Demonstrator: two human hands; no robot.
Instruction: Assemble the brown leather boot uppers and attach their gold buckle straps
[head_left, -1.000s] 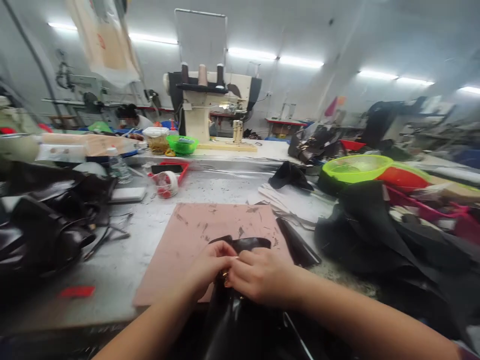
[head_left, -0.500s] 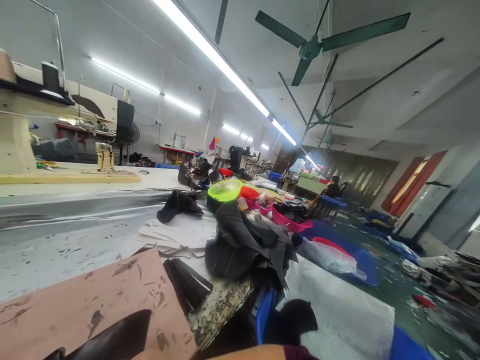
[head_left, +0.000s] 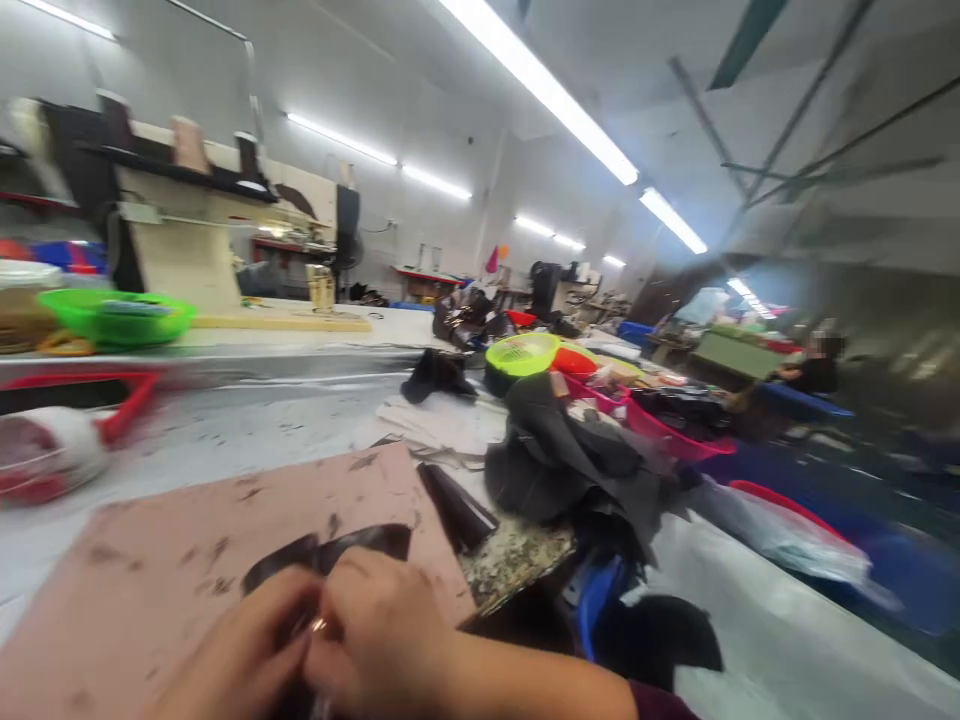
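Observation:
Both my hands are low in the head view, close together over a pink board (head_left: 172, 530) with dark smears. My left hand (head_left: 251, 640) and my right hand (head_left: 390, 620) have their fingers closed on a dark brown leather piece (head_left: 367, 541), whose curved upper edges stick out beyond the knuckles. Something small and shiny glints between the fingertips, too blurred to make out. Right of the board lies a folded dark strip (head_left: 456, 508). A heap of dark grey pieces (head_left: 555, 460) lies beyond it.
A sewing machine (head_left: 184, 250) stands at the back left, near a green basket (head_left: 116, 318). A white roll (head_left: 52, 455) lies at the left edge. Yellow-green (head_left: 521, 355) and pink baskets (head_left: 675, 430) sit past the heap. A person (head_left: 817, 365) sits far right.
The view has swung left, bringing in the green basket and white roll. Both my hands have come into view with the brown leather, whose edge showed at the bottom before.

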